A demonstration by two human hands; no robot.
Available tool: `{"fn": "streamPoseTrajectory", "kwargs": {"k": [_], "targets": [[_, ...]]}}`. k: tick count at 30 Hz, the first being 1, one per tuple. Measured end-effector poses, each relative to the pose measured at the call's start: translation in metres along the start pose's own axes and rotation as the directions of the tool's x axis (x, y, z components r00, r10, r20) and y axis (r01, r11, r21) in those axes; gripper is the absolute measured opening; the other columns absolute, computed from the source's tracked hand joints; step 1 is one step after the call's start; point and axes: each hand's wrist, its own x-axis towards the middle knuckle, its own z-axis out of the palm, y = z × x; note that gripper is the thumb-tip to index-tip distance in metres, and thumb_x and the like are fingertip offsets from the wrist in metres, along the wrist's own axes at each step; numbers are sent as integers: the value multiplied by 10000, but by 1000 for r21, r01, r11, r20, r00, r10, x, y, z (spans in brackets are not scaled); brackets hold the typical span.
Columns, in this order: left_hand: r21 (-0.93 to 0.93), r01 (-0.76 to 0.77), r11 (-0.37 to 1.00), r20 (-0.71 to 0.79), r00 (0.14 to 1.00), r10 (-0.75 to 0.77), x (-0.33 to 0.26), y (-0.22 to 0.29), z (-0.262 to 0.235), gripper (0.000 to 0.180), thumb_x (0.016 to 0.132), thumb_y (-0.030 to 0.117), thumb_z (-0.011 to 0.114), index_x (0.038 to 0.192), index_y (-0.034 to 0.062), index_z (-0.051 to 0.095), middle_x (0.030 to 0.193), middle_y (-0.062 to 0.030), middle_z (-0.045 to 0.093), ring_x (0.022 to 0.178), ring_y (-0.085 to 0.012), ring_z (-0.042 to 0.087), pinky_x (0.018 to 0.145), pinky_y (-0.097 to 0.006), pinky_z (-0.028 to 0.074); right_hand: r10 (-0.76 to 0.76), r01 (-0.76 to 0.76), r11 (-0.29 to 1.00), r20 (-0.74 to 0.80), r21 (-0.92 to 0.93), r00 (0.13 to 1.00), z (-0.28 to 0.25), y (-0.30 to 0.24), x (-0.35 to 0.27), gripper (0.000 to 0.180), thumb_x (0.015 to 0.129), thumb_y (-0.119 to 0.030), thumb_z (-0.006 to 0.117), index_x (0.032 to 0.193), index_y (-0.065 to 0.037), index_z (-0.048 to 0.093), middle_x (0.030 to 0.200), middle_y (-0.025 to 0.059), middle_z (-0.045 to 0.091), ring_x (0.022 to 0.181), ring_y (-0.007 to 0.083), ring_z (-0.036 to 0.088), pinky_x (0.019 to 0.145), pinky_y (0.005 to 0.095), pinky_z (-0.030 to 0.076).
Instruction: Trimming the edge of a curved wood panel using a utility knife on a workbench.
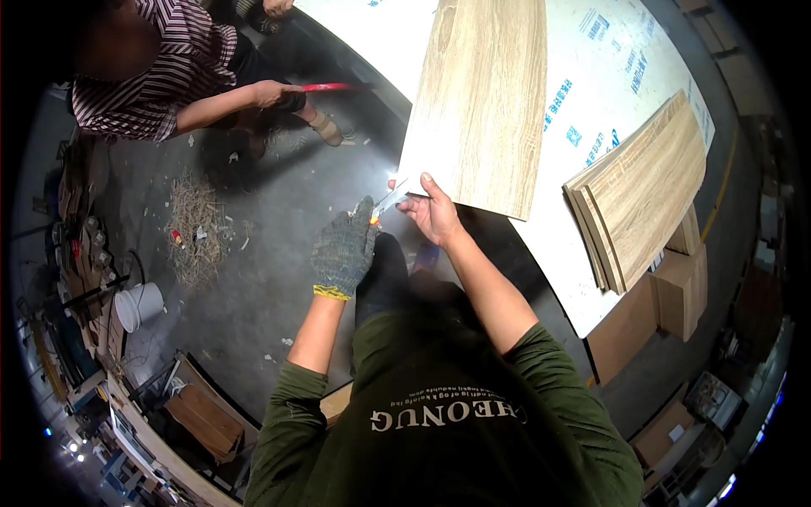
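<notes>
My gloved left hand point(345, 247) clasps a bladed tool point(389, 201); my right hand point(437, 216), half curled, pinches the wood-grain panel point(481, 110).

On the table point(583, 110), stacked boards point(646, 194) lie right of a panel point(481, 110)
</notes>
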Motion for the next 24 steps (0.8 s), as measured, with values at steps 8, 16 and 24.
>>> {"fn": "streamPoseTrajectory", "kwargs": {"k": [8,16,24], "targets": [[36,-17,999,38,999,15,11,-3,-6,436,917,323,541,1315,147,521,883,-151,607,763,-320,615,675,-451,486,-32,33,999,-50,7,998,9,-1,-3,465,971,-424,482,1236,-43,512,1151,144,641,735,112,552,739,271,474],[-31,-23,999,14,1000,24,39,-2,-11,427,924,321,531,1305,128,520,908,-171,606,810,-352,605,712,-469,480,-5,-3,998,-123,-63,992,3,6,2,476,990,-435,419,1291,-68,458,1172,122,645,583,95,438,755,327,482],[-44,-62,997,15,998,63,88,-7,-5,413,930,326,518,1304,148,521,1083,-170,628,933,-354,620,775,-467,497,-56,55,998,-37,-22,998,7,0,-1,474,977,-399,469,1280,-35,477,1126,157,657,566,90,422,693,273,474]]}}
